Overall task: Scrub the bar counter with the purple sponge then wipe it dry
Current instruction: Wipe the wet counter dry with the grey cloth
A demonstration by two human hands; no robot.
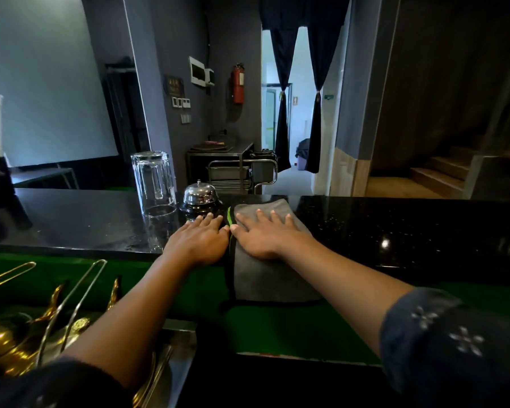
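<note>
Both hands lie flat and open: the right hand (261,235) presses the grey cloth (265,260) onto the black table (395,228), the left hand (199,238) beside it. The upturned glass (154,184) and bell (199,197), just left of the cloth, could be knocked by a leftward wipe (no purple sponge visible).

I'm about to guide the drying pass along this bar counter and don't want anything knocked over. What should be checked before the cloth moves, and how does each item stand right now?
1. Grey cloth under the right hand, palm flat on it: ok.
2. Cloth fully on the counter: not ok, its near end hangs over the edge.
3. Left hand out of the cloth's way: not ok, it lies flat right beside the cloth.
4. Leftward path free: not ok, service bell and upturned glass stand there.
5. Rightward path free: ok.
6. Purple sponge put aside: cannot tell, none in view.
</note>
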